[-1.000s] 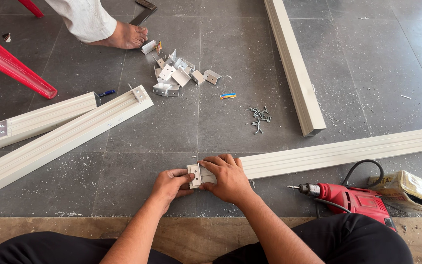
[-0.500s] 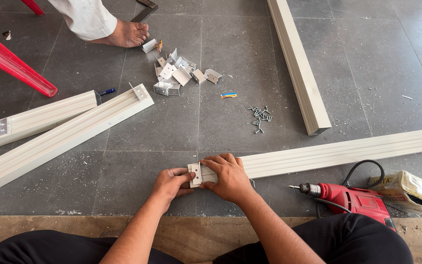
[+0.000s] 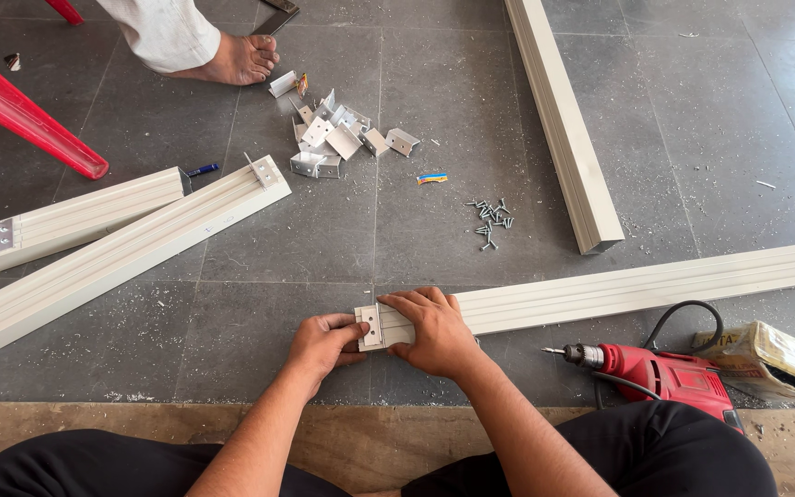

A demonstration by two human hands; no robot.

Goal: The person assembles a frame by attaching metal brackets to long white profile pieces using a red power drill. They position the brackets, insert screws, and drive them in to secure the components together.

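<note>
Since a moment ago nothing has shifted: our left hand (image 3: 322, 342) still pinches the metal corner bracket (image 3: 371, 326) against the end of the cream aluminium profile (image 3: 637, 287), while our right hand (image 3: 432, 331) lies flat and curled over that end, pressing it to the floor tiles (image 3: 324, 230). Both forearms reach straight out from our knees. At three o'clock lies the red drill (image 3: 660, 373); at one o'clock, loose screws (image 3: 489, 221); at twelve, spare brackets (image 3: 338, 138).

I see one package: a crumpled yellowish plastic bag (image 3: 770, 357) lying on the floor at the near right, just beside the red drill (image 3: 655, 375).
</note>
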